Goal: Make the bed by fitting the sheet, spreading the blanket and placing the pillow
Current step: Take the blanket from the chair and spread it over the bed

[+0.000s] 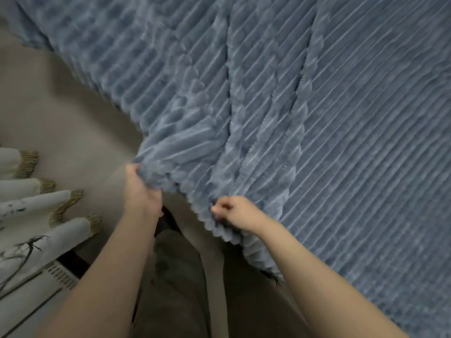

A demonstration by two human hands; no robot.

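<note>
Nearest the camera, two bare forearms reach forward over the person's grey trousers (178,276). The left hand (141,189) grips the blanket's corner, fingers curled into the bunched fabric. The right hand (234,212) pinches the hem just beside it. Beyond them the ribbed blue-grey blanket (341,118) spreads across the bed, with folds running away from the hands. A curtain (31,215) hangs at the left, over beige floor (61,106).

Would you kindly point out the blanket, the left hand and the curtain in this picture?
blanket (341,142): head view, on the flat ribbed stretch over the bed.
left hand (141,189): head view, on the back of the hand.
curtain (31,215): head view, on a pale fold near its fringed hem.
</note>
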